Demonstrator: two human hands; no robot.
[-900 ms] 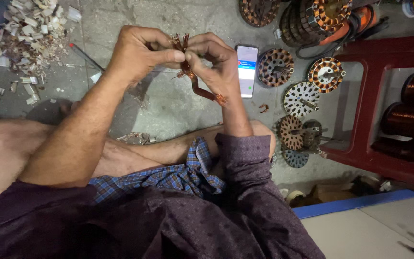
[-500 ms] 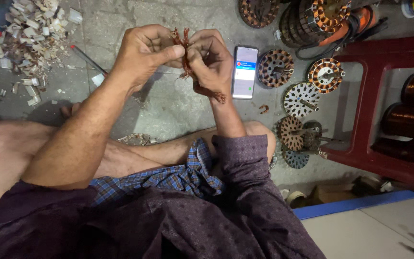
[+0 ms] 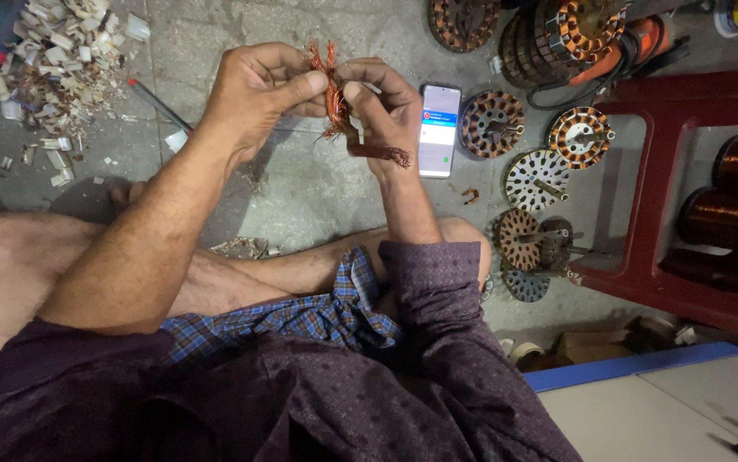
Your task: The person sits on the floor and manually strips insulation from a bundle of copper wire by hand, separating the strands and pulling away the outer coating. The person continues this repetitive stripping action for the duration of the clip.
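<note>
Grey concrete floor (image 3: 318,184) fills the view, and a person sits on it cross-legged in a dark purple shirt and blue checked cloth. At the right stands a red stool (image 3: 685,192), with reels of copper wire (image 3: 715,214) seen through its openings, and a white board with a blue edge (image 3: 668,402) fills the lower right corner. Along the top right lie large wound motor stators (image 3: 570,34) and an orange cable (image 3: 634,47). Between the stool and the hands, smaller round stator and rotor parts (image 3: 540,180) lie scattered on the floor, and a phone (image 3: 440,130) with a lit screen lies flat just beside the right hand. At the top left a heap of pale scraps (image 3: 57,60) spreads over the floor, with a thin rod (image 3: 157,104) lying near it. Both hands are raised above the floor, close together. The left hand (image 3: 258,94) pinches the upper part of a bundle of copper wire (image 3: 336,101) between thumb and fingers, its grip clamped on the strands. The right hand (image 3: 386,111) also has its grip closed on the bundle, from the other side. The bundle's long axis runs roughly top to bottom in the view, its frayed upper end pointing away from the person, while its lower tail bends right and ends in a frayed tip below the right hand.
</note>
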